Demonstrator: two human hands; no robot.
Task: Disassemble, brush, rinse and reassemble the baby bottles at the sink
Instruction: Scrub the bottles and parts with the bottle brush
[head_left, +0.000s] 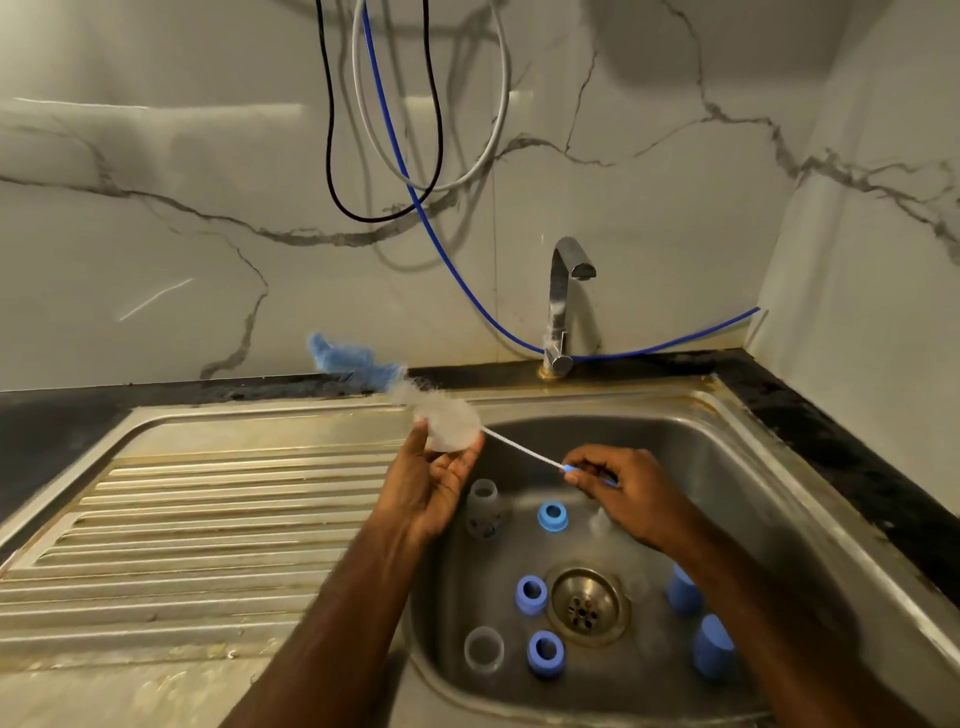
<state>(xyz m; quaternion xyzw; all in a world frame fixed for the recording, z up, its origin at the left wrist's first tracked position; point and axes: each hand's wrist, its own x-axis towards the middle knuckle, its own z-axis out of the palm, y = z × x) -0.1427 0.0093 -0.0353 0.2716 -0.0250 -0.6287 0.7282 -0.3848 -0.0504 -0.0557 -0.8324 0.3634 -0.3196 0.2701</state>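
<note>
The left hand (434, 483) held a clear bottle (451, 427) over the sink's (769, 467) left rim, fingers and thumb curled round its lower end; motion blur hid which end faced where. The bottle looked like light, thin plastic, probably slick when wet, so a wrap round its body seemed safer than a fingertip pinch. A brush (524, 451) ran from the bottle's mouth down and right, its thin twisted-wire stem crossing the gap between the hands. That stem looked springy and likely to bend if pushed from far back, so a hold near the blue handle, close to the wire, seemed best. The right hand (623, 493) pinched exactly that handle between thumb and fingertips, lower than the left and well inside the basin. Below both hands, loose parts lay on the sink floor around the drain (587, 605): two clear bottles, three blue rings (552, 516) and blue caps (714, 647) at right.
</note>
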